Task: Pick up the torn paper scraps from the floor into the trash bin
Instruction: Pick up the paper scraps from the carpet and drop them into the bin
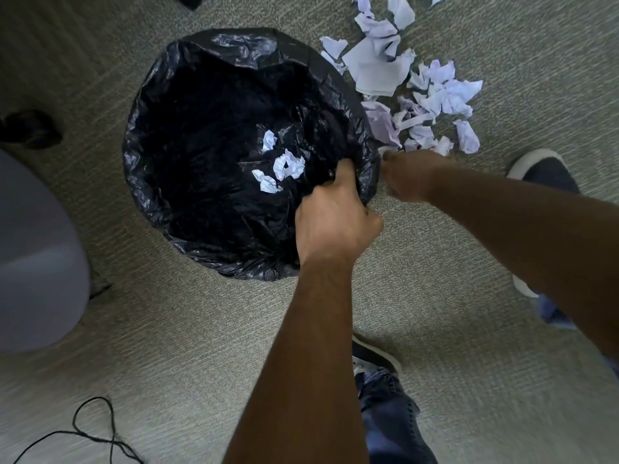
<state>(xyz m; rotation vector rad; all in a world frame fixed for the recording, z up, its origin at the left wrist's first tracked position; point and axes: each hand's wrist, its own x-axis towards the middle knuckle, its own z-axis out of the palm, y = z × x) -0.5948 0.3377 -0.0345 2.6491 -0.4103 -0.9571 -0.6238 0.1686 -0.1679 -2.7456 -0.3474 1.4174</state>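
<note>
We note the left hand [335,209] gripping the rim of the trash bin [160,202]. The right hand [407,177], blurred, looks loosely curled; its grasp we cannot tell. Paper scraps [432,105] lie just beyond it, nearest the right hand.

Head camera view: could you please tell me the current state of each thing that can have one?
Trash bin: upright, open, lined with a black bag.
Scraps in bin: a few, crumpled, at the bottom.
Scraps on floor: many, scattered right of the bin.
Left hand: closed on the bag's rim.
Right hand: blurred, reaching to the nearest scraps; grip unclear.
Black cable: looped loose on the carpet.
</note>
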